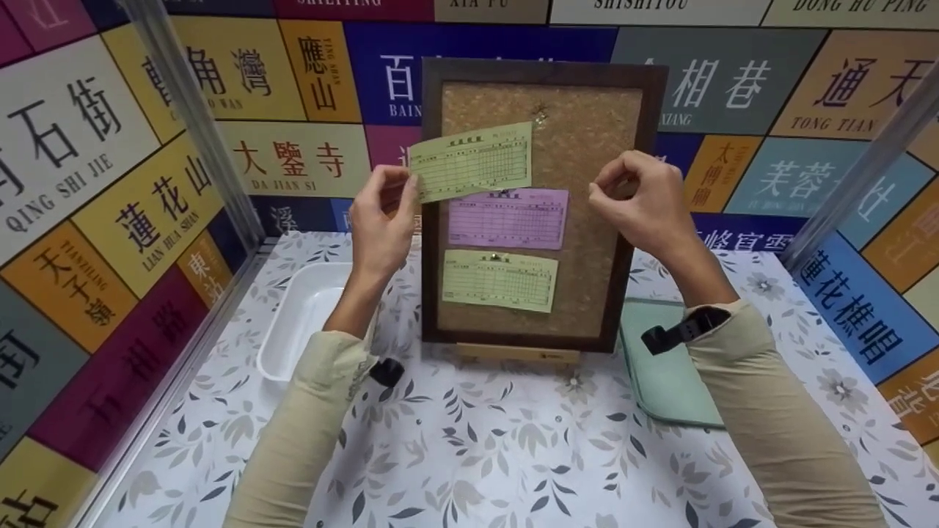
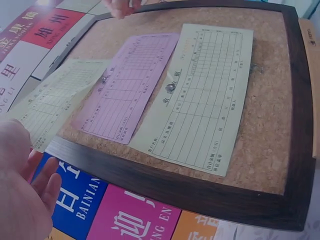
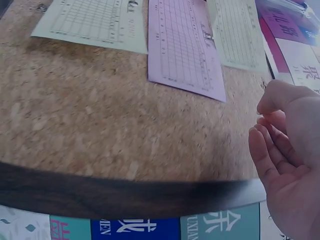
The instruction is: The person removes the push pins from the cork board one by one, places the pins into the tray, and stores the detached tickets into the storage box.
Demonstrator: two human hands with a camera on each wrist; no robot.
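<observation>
My left hand (image 1: 385, 220) pinches the left end of a pale green printed slip (image 1: 477, 161) between thumb and fingers. The slip tilts in front of the upper left of a cork board (image 1: 587, 279) with a dark wooden frame, overlapping the top of a purple slip (image 1: 506, 220). Below that, another green slip (image 1: 499, 282) lies against the cork with a shiny pin (image 1: 496, 257) at its top edge. At the board's right side my right hand (image 1: 642, 198) has curled fingers, thumb and index close together; nothing shows between them in the right wrist view.
A small wooden stand (image 1: 513, 353) supports the board on a leaf-patterned tablecloth (image 1: 484, 455). To its left sits a white tray (image 1: 275, 345), partly behind my left arm. A mint green flat case (image 1: 660, 389) lies at the right, under my right forearm. Shiny metal (image 1: 541, 117) shows high on the cork.
</observation>
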